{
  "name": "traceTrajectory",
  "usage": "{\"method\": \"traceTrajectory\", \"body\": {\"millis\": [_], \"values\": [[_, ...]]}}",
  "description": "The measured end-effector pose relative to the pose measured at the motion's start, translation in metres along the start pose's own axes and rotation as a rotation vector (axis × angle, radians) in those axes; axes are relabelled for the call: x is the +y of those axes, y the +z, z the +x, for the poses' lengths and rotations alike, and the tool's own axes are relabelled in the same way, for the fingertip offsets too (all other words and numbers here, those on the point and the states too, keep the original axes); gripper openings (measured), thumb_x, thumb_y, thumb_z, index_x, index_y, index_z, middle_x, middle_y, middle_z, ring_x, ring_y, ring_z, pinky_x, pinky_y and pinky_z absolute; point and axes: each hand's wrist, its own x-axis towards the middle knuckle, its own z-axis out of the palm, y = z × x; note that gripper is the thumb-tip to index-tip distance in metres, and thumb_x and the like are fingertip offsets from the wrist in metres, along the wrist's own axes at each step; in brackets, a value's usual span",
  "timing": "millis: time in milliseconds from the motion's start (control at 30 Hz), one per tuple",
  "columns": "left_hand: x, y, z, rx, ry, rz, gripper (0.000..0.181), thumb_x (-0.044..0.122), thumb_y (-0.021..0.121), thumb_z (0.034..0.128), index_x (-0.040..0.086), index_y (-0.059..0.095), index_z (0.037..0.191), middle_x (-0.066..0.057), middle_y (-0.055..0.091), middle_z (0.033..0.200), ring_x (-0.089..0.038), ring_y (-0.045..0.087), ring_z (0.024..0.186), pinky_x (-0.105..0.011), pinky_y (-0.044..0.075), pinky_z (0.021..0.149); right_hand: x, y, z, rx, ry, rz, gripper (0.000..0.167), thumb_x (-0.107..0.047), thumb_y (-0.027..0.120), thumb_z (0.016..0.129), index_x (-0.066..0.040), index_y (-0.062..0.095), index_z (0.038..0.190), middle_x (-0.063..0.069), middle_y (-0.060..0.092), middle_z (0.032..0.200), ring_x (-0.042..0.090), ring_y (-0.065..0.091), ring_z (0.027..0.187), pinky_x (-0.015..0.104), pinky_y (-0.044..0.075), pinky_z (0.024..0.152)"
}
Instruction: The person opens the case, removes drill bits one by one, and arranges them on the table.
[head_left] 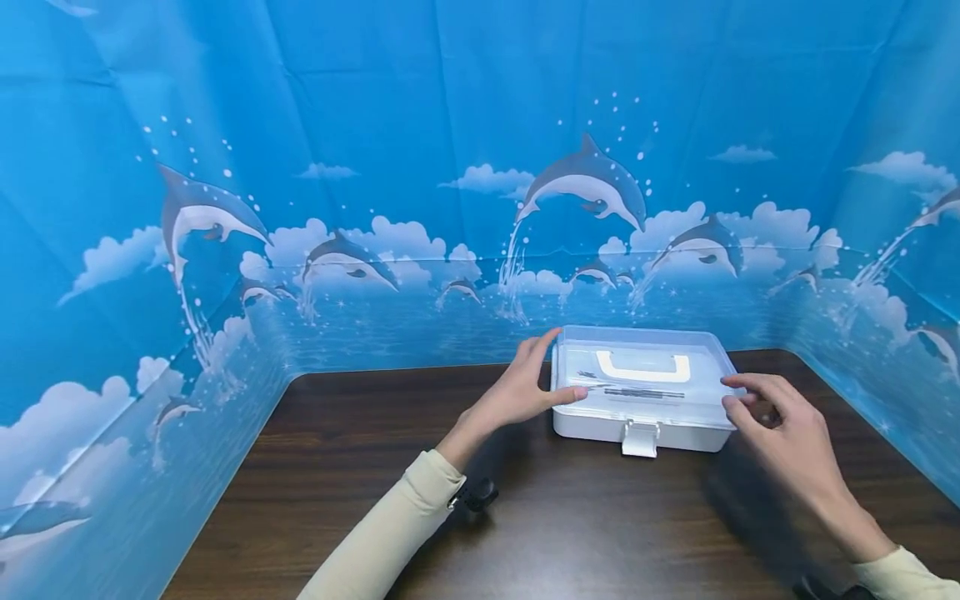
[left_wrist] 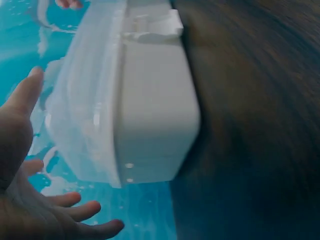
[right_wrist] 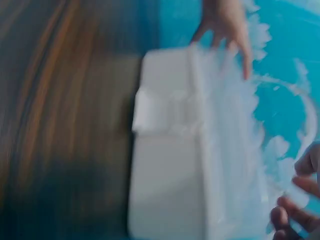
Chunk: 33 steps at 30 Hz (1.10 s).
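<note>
A white plastic box (head_left: 675,437) with a clear lid (head_left: 645,335) stands near the back of the table, its lid down. A white carry handle (head_left: 648,371) lies flat on the lid. The front latch (head_left: 640,439) sticks out from the box. Thin dark rods (head_left: 645,392) show at the lid, probably through it. My left hand (head_left: 521,385) is at the box's left end, fingers spread and thumb over the lid's edge. By the right end is my right hand (head_left: 787,429), fingers loosely bent, with nothing between thumb and fingertips. Whether either hand touches the box I cannot tell.
The dark wooden table (head_left: 570,525) stretches in front of the box. A blue curtain (head_left: 405,125) printed with dolphins and clouds rises behind and along both sides. A black strap device (head_left: 477,494) sits on the left wrist.
</note>
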Motion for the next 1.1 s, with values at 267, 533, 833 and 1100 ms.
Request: {"method": "traceTrajectory", "body": {"millis": [267, 533, 833, 1100], "values": [[-0.015, 0.020, 0.005, -0.083, 0.128, 0.052, 0.111, 0.049, 0.082, 0.0851, 0.032, 0.006, 0.165, -0.012, 0.015, 0.165, -0.028, 0.029, 0.147, -0.051, 0.037, 0.109, 0.037, 0.024, 0.005, -0.093, -0.166, -0.048, 0.086, -0.021, 0.091, 0.076, -0.014, 0.050, 0.152, 0.014, 0.019, 0.164, 0.055, 0.030, 0.133, 0.079, 0.022, 0.086], [-0.022, 0.029, 0.003, -0.016, 0.167, 0.069, 0.112, 0.047, 0.085, 0.0826, 0.028, 0.012, 0.165, -0.003, 0.029, 0.162, -0.020, 0.039, 0.139, -0.047, 0.041, 0.106, 0.051, 0.036, -0.002, -0.210, -0.122, -0.067, 0.103, -0.022, 0.090, 0.080, -0.021, 0.030, 0.162, 0.017, 0.003, 0.167, 0.061, 0.026, 0.135, 0.080, 0.035, 0.077], [-0.021, 0.030, 0.002, -0.013, 0.147, 0.086, 0.111, 0.047, 0.081, 0.0853, 0.028, 0.007, 0.165, -0.004, 0.038, 0.159, -0.017, 0.050, 0.133, -0.041, 0.044, 0.104, 0.053, 0.026, 0.005, -0.214, -0.252, -0.069, 0.094, -0.010, 0.089, 0.077, -0.019, 0.042, 0.157, 0.021, 0.013, 0.165, 0.060, 0.033, 0.133, 0.073, 0.039, 0.079], [-0.017, 0.026, 0.003, -0.015, 0.156, 0.075, 0.110, 0.049, 0.079, 0.0862, 0.024, 0.007, 0.166, -0.007, 0.036, 0.161, -0.019, 0.047, 0.137, -0.041, 0.043, 0.106, 0.048, 0.020, 0.012, -0.216, -0.287, -0.063, 0.091, -0.007, 0.090, 0.076, -0.013, 0.046, 0.155, 0.025, 0.022, 0.161, 0.058, 0.035, 0.133, 0.072, 0.039, 0.083]]}}
